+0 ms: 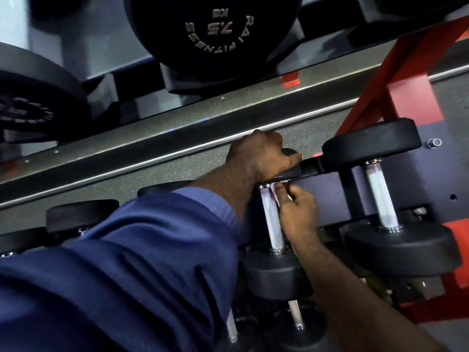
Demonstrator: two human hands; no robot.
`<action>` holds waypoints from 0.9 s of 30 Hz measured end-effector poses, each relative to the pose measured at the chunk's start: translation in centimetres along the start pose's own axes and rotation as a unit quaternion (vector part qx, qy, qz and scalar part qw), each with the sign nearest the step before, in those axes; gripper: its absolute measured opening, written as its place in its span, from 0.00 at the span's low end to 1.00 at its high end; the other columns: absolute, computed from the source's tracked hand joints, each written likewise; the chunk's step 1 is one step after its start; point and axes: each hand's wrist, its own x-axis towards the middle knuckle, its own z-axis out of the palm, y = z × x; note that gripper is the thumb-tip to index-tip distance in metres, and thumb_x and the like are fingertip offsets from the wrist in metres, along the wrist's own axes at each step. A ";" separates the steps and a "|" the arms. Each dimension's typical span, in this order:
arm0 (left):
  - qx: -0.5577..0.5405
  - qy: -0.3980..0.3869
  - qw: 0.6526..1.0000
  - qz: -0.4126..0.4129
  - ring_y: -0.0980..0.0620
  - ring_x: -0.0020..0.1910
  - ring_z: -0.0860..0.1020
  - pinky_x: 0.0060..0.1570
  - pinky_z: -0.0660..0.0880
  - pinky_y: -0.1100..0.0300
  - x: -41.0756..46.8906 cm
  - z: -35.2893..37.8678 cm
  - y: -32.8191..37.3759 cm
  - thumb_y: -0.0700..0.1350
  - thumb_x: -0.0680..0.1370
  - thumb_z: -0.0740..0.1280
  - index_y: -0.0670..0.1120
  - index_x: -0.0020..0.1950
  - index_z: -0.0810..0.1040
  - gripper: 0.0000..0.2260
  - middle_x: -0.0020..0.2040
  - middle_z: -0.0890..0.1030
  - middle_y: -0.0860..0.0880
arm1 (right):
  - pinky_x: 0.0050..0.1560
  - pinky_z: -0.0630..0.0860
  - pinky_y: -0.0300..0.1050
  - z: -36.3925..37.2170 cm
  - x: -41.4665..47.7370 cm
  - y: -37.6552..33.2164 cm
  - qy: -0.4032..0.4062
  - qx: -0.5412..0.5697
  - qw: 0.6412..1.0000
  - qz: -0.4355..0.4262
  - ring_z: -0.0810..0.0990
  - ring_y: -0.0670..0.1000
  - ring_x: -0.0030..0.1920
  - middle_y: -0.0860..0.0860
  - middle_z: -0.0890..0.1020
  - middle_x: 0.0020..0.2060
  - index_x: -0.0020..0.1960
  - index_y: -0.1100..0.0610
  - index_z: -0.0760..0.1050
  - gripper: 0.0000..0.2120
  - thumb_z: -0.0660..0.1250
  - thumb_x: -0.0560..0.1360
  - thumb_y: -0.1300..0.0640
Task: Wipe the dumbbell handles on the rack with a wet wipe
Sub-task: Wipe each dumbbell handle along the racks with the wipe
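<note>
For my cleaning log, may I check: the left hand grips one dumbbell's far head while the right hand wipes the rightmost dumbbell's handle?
Not quite: in the head view the right hand presses the wet wipe on the handle of the same dumbbell whose far head the left hand grips.

Right hand point(298, 214) — wipe point(275, 196) against dumbbell handle point(272, 222)

The scene is dim and cool-toned. The light glints brightly on the knurled chrome handles point(379, 196), while the black dumbbell heads point(373, 144) sink into nearly featureless shadow. Close to the lens, the blue sleeve point(127, 262) is soft and smeared. Lettering on the 7.5 kg dumbbell point(215, 34) at the top looks slightly blurred.
</note>
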 end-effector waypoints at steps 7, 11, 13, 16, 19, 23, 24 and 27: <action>-0.004 -0.007 1.000 -0.011 0.45 0.55 0.80 0.55 0.79 0.51 -0.2 -0.2 0.1 0.76 0.72 0.62 0.54 0.57 0.80 0.29 0.57 0.82 0.50 | 0.44 0.73 0.48 0.8 0.4 0.4 -0.070 -0.003 0.997 0.017 0.80 0.60 0.45 0.58 0.85 0.44 0.46 0.60 0.80 0.20 0.66 0.81 0.43; -0.013 -0.011 1.000 -0.011 0.44 0.56 0.80 0.56 0.80 0.50 -0.2 -0.2 0.3 0.76 0.72 0.62 0.53 0.58 0.80 0.30 0.58 0.82 0.49 | 0.38 0.70 0.45 0.2 0.2 0.4 -0.012 -0.021 0.999 -0.029 0.78 0.50 0.34 0.52 0.83 0.34 0.42 0.56 0.80 0.18 0.70 0.76 0.41; -0.020 -0.013 1.000 -0.016 0.45 0.56 0.80 0.56 0.79 0.50 -0.2 -0.2 0.1 0.76 0.72 0.63 0.53 0.57 0.80 0.30 0.58 0.82 0.50 | 0.35 0.63 0.41 0.0 -0.2 0.1 0.021 -0.041 0.997 -0.064 0.69 0.44 0.27 0.49 0.74 0.26 0.35 0.53 0.76 0.18 0.73 0.74 0.42; -0.017 -0.011 1.000 -0.021 0.45 0.56 0.80 0.55 0.79 0.50 -0.2 -0.1 0.1 0.77 0.71 0.62 0.54 0.56 0.80 0.30 0.57 0.82 0.51 | 0.33 0.61 0.36 -0.1 -0.5 -0.2 0.031 -0.048 0.995 -0.085 0.70 0.44 0.27 0.49 0.78 0.27 0.36 0.54 0.78 0.17 0.75 0.73 0.43; -0.016 -0.006 1.000 -0.020 0.45 0.55 0.80 0.55 0.80 0.50 -0.1 0.1 0.3 0.77 0.71 0.62 0.54 0.56 0.80 0.30 0.56 0.82 0.51 | 0.36 0.65 0.36 -0.2 -0.4 -0.2 0.014 -0.035 0.996 -0.078 0.80 0.49 0.34 0.50 0.85 0.35 0.45 0.53 0.85 0.16 0.74 0.73 0.41; -0.018 -0.002 1.000 -0.017 0.45 0.55 0.80 0.55 0.80 0.50 0.0 0.1 0.2 0.76 0.71 0.63 0.54 0.56 0.81 0.30 0.56 0.82 0.51 | 0.40 0.69 0.36 0.0 -0.4 -0.3 -0.009 -0.020 0.997 -0.071 0.83 0.49 0.41 0.48 0.87 0.41 0.50 0.52 0.86 0.16 0.73 0.74 0.40; -0.022 -0.004 1.000 -0.018 0.45 0.54 0.80 0.54 0.80 0.50 0.0 0.2 0.2 0.76 0.71 0.63 0.54 0.55 0.81 0.29 0.55 0.82 0.51 | 0.40 0.70 0.36 0.1 -0.4 -0.2 -0.013 -0.010 0.998 -0.067 0.83 0.49 0.42 0.48 0.87 0.42 0.51 0.52 0.85 0.15 0.73 0.75 0.41; -0.027 -0.006 0.999 -0.020 0.45 0.54 0.80 0.54 0.80 0.51 0.0 0.2 0.0 0.76 0.71 0.64 0.54 0.56 0.81 0.30 0.55 0.82 0.50 | 0.43 0.73 0.43 0.5 0.0 0.1 -0.042 0.018 0.999 -0.022 0.81 0.52 0.42 0.48 0.86 0.39 0.47 0.53 0.83 0.16 0.70 0.77 0.41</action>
